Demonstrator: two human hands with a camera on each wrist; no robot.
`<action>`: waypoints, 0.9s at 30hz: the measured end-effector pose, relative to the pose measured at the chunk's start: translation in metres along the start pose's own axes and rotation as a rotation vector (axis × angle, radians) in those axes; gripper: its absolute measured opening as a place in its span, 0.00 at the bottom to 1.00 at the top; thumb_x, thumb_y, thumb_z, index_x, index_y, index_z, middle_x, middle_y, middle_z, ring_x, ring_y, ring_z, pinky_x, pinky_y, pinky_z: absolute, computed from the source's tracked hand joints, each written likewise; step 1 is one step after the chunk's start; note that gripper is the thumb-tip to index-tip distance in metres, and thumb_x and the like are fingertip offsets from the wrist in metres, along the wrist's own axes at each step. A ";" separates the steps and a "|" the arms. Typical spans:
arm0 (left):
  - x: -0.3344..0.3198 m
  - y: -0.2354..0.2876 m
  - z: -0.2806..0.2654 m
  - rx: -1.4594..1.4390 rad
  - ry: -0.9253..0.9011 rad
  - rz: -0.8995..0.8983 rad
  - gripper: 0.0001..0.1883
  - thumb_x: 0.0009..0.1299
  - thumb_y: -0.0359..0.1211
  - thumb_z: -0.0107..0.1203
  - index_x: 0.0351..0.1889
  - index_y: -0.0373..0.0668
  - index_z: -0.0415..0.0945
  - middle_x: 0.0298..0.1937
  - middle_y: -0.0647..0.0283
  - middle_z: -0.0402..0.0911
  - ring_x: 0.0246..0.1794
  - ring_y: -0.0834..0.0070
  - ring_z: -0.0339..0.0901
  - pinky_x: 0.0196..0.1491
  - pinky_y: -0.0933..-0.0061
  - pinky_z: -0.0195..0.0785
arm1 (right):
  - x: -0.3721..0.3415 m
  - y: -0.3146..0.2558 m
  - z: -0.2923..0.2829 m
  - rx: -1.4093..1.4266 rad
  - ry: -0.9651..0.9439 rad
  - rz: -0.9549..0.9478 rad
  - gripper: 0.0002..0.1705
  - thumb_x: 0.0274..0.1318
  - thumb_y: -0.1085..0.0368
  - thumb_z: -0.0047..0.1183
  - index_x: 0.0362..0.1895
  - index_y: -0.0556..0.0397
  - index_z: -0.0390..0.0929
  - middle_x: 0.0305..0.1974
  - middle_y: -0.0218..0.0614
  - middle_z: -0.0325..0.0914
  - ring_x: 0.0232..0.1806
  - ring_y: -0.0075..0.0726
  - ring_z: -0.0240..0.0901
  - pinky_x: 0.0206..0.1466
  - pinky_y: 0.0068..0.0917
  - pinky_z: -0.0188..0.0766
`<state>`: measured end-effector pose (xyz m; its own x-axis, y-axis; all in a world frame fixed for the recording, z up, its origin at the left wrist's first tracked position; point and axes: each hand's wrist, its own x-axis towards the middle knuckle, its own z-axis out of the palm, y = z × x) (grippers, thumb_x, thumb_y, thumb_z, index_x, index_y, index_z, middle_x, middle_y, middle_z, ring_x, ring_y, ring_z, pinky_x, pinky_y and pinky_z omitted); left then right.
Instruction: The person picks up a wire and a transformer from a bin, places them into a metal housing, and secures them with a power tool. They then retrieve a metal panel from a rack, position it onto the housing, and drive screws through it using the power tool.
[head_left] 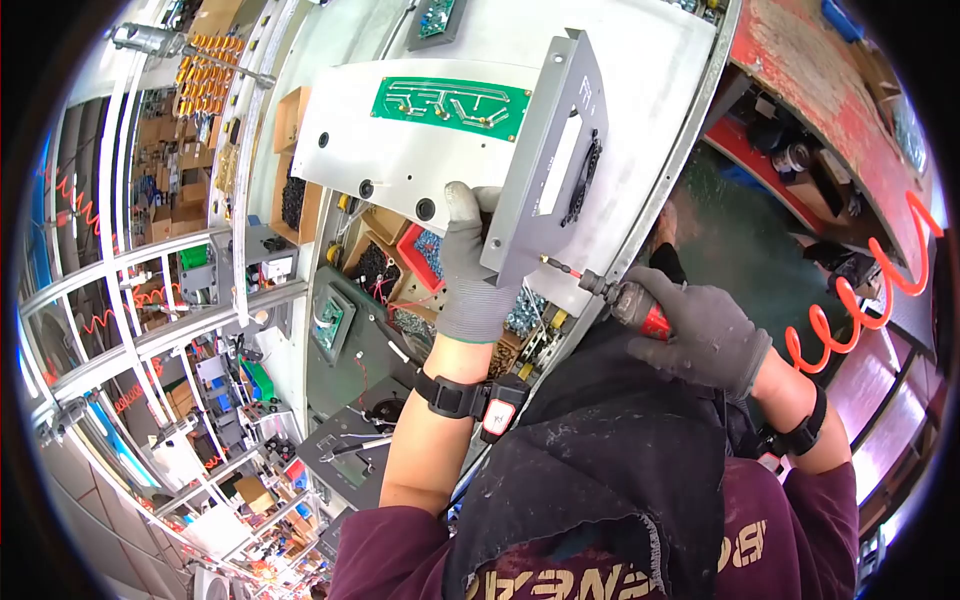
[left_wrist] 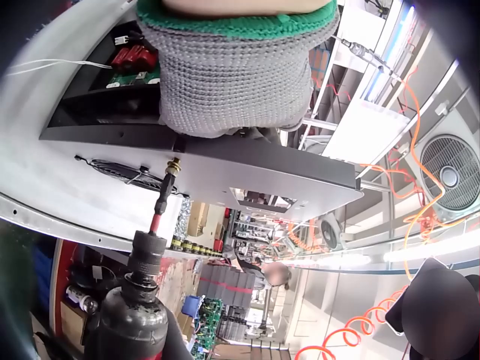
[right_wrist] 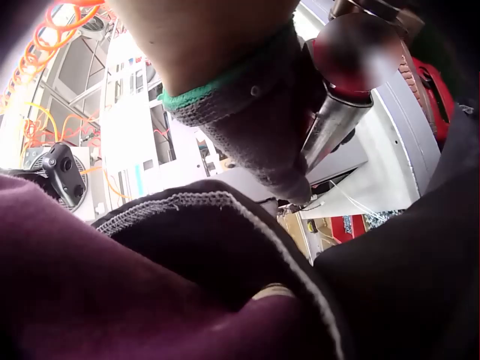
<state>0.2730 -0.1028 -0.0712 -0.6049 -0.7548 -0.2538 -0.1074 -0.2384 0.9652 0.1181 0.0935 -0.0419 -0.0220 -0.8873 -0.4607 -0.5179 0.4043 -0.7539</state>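
My gloved left hand (head_left: 470,265) grips the lower end of a grey metal panel (head_left: 522,222), which stands tilted on its edge; its fingers are partly hidden behind the panel. A black fan grille (head_left: 583,182) shows on the panel's face. Beside it lies a silver metal plate (head_left: 340,120) bearing a green circuit board (head_left: 450,107). In my gloved right hand (head_left: 705,335) I hold a black and red power screwdriver (head_left: 635,305). Its bit points at the panel's lower end, and in the left wrist view the brass-coloured tip (left_wrist: 173,165) overlaps the panel near its edge.
Bins of small parts, among them a red bin (head_left: 420,255), stand below the worktable (head_left: 640,60). An orange coiled hose (head_left: 850,325) hangs at the right. A red-topped bench (head_left: 800,70) is across the aisle. Small framed boards (head_left: 333,318) lie nearby.
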 end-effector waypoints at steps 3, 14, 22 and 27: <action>0.002 0.000 -0.001 -0.375 -0.046 -0.109 0.31 0.75 0.55 0.32 0.41 0.37 0.75 0.33 0.63 0.80 0.33 0.77 0.78 0.39 0.77 0.73 | 0.001 -0.001 0.000 -0.043 0.035 -0.028 0.39 0.47 0.51 0.61 0.60 0.51 0.59 0.35 0.51 0.76 0.37 0.59 0.75 0.39 0.47 0.69; -0.084 0.008 -0.046 -0.408 0.134 -0.303 0.18 0.72 0.24 0.40 0.59 0.28 0.60 0.52 0.47 0.73 0.53 0.61 0.74 0.56 0.70 0.72 | -0.020 -0.001 -0.007 -0.006 -0.003 -0.076 0.47 0.42 0.41 0.64 0.62 0.45 0.57 0.31 0.52 0.77 0.36 0.65 0.74 0.36 0.49 0.69; -0.095 -0.001 -0.001 -0.460 -0.123 -0.519 0.18 0.75 0.33 0.43 0.57 0.30 0.67 0.39 0.57 0.78 0.33 0.77 0.76 0.34 0.80 0.72 | -0.033 -0.006 -0.008 0.030 -0.069 -0.072 0.41 0.48 0.43 0.60 0.62 0.44 0.58 0.26 0.53 0.75 0.33 0.65 0.73 0.35 0.49 0.68; -0.077 -0.005 0.012 -0.428 -0.299 -0.559 0.19 0.73 0.36 0.49 0.57 0.32 0.68 0.38 0.58 0.78 0.33 0.78 0.77 0.34 0.80 0.74 | -0.048 -0.005 -0.017 0.036 -0.057 0.025 0.40 0.49 0.42 0.59 0.61 0.45 0.59 0.26 0.53 0.76 0.33 0.64 0.74 0.34 0.49 0.68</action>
<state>0.3107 -0.0367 -0.0557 -0.7452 -0.2692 -0.6101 -0.1820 -0.7981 0.5744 0.1070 0.1302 -0.0084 0.0149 -0.8632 -0.5047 -0.4865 0.4348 -0.7578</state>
